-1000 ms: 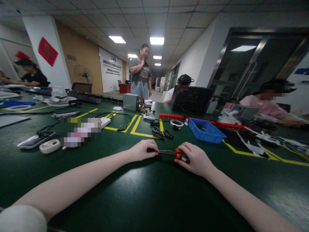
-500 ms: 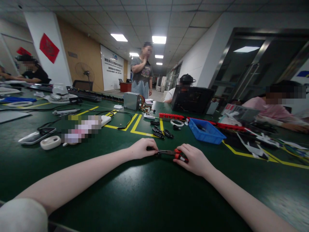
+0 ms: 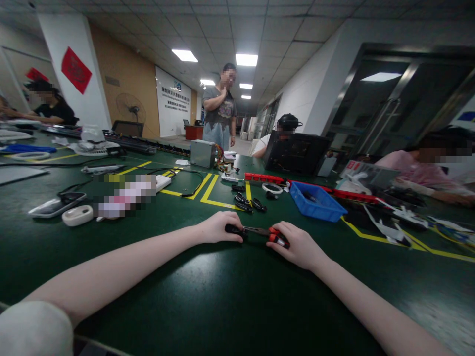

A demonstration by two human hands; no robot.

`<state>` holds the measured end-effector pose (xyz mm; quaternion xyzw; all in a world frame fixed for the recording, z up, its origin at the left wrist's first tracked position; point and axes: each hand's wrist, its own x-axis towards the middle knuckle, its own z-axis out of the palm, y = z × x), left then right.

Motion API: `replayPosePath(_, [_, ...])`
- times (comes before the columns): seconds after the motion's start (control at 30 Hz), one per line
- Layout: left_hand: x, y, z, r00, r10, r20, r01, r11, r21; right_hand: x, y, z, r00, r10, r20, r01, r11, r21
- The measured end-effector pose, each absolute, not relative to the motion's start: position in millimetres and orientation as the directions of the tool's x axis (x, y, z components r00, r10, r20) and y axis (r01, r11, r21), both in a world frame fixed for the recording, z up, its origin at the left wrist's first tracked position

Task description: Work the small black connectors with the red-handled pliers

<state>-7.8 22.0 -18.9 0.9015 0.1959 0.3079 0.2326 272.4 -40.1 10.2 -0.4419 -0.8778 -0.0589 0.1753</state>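
Pliers (image 3: 273,238) inside right grip (image 3: 298,243)

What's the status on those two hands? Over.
Left hand holding black part. Right hand gripping red-handled pliers, tips at that part. Blue bin beyond, not obstructing.

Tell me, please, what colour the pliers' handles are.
The pliers' handles are red and black, best seen in the head view.

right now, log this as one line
left hand: holds black part | right hand: holds red-handled pliers | pliers: tips at black part | blue bin: beyond right hand
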Motion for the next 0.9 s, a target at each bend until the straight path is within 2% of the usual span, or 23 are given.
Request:
replayPosePath(0.37, [-8.3, 18.8, -15.3, 0.739, 0.491, 0.462, 0.204, -0.816, 0.541, 271.5, -40.5, 11.3, -0.552, 0.756, 0.353, 0.793, 0.606, -0.059])
replayPosePath(0.9, [-8.5, 18.9, -12.2, 0.74, 0.518, 0.429, 0.191, -0.773, 0.605, 271.1, -39.4, 9.7, -0.56, 0.755, 0.341, 0.795, 0.606, -0.034])
